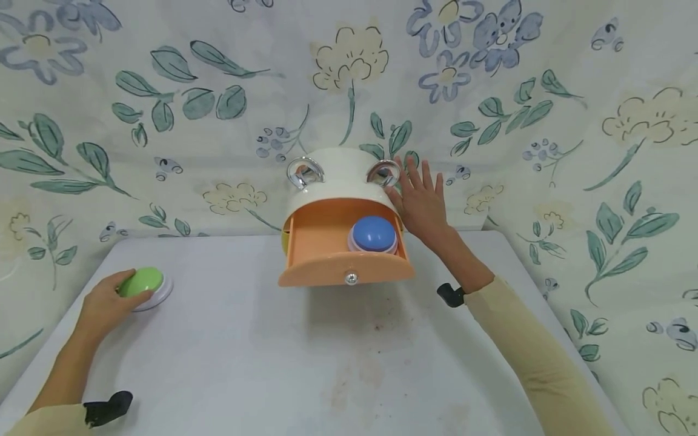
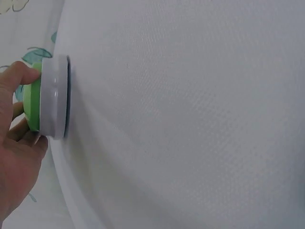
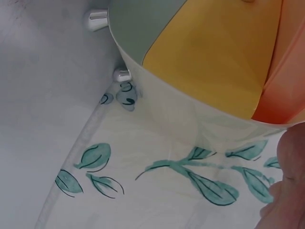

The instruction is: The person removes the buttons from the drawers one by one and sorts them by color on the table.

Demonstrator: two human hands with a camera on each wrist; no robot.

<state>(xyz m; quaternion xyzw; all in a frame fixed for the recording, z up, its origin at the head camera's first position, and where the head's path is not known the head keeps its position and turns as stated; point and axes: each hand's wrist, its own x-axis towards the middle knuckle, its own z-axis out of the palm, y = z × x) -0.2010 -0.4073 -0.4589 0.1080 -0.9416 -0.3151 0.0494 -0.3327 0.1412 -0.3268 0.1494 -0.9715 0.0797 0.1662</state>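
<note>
At the left of the table, my left hand (image 1: 103, 307) grips a round push button with a green dome (image 1: 143, 282) and white base, thumb on one side and fingers on the other. In the left wrist view its white base (image 2: 55, 98) is right at the table surface. A small white rounded cabinet (image 1: 343, 172) stands at the back middle, its orange top drawer (image 1: 322, 269) pulled out. Inside that drawer sits a blue-domed push button (image 1: 374, 234). My right hand (image 1: 422, 206), fingers extended, rests against the cabinet's right side.
Two shiny silver rings (image 1: 305, 172) stick up from the cabinet's top corners. Yellow (image 3: 214, 52) and grey-green (image 3: 138, 24) fronts show below the orange drawer, along with silver feet (image 3: 122, 75). Floral cloth (image 1: 234, 139) hangs behind the white table (image 1: 218, 339).
</note>
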